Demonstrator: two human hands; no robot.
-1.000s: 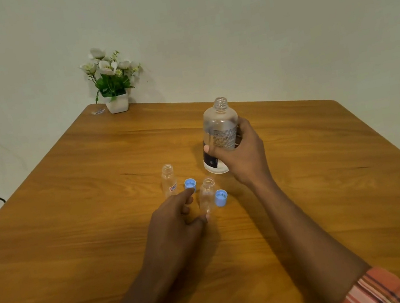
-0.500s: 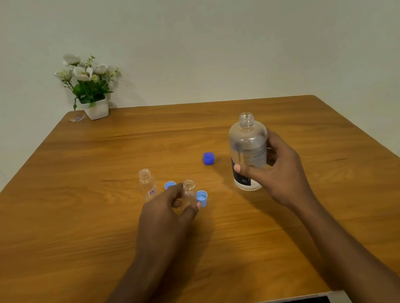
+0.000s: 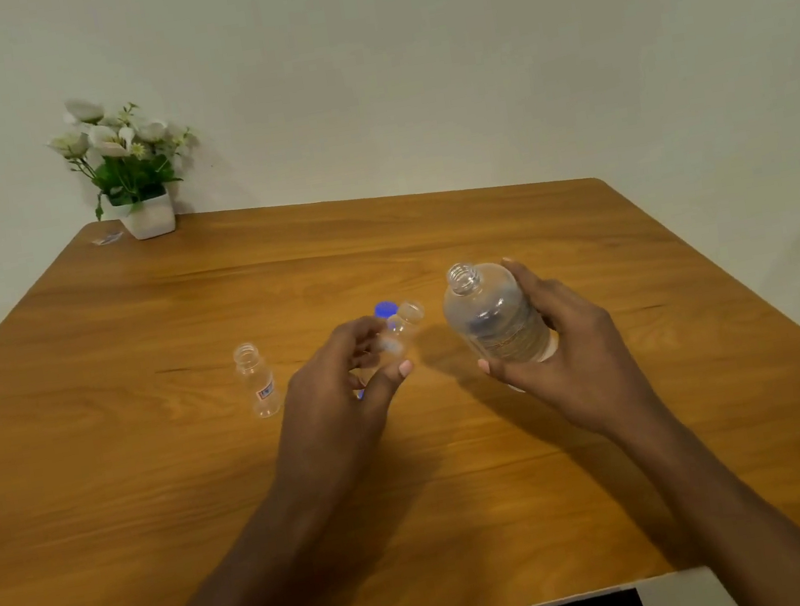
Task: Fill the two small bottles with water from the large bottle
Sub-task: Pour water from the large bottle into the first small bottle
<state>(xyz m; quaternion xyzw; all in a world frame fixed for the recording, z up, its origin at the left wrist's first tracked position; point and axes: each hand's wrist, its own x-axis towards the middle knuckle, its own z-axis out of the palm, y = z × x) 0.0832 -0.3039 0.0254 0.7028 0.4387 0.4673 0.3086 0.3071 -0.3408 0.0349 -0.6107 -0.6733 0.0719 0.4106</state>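
My right hand [image 3: 569, 352] grips the large clear bottle [image 3: 497, 322], lifted off the table and tilted left, its open mouth toward my left hand. My left hand [image 3: 336, 395] holds one small clear bottle [image 3: 402, 328] above the table, tilted with its open neck pointing right toward the large bottle. The second small bottle [image 3: 259, 387] stands upright and uncapped on the table to the left of my left hand. A dark blue cap [image 3: 385, 309] lies behind the held small bottle. A bit of light blue cap [image 3: 360, 394] shows under my left fingers.
A white pot of artificial flowers [image 3: 137, 186] stands at the far left corner of the wooden table [image 3: 156, 494], with a small scrap [image 3: 107, 238] beside it. The wall is close behind the table.
Both hands have lifted their bottles off the table. The large bottle now tilts left, the small bottle tilts right, and their mouths have come closer together.
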